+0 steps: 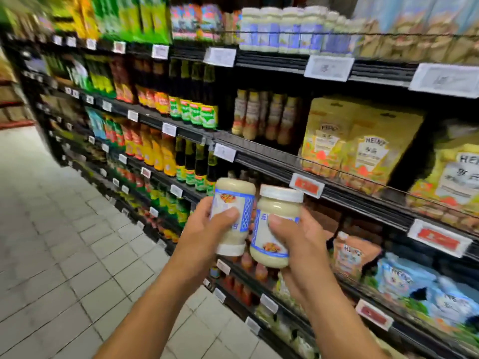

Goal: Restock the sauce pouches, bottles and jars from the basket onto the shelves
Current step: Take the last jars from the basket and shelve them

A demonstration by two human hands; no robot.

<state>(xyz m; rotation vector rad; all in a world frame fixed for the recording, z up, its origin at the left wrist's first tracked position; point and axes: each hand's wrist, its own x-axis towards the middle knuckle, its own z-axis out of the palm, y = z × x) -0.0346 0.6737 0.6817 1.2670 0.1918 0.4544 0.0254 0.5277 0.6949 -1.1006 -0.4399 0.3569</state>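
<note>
Left hand [204,229] grips inverted jar [234,191]; right hand [300,244] grips upright jar [278,203]; Heinz pouches [370,156] behind.

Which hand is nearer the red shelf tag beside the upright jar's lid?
Right. The right hand, gripping the upright jar, is just below the red tag; the left hand, holding the inverted jar, is farther off, down to its left.
</note>
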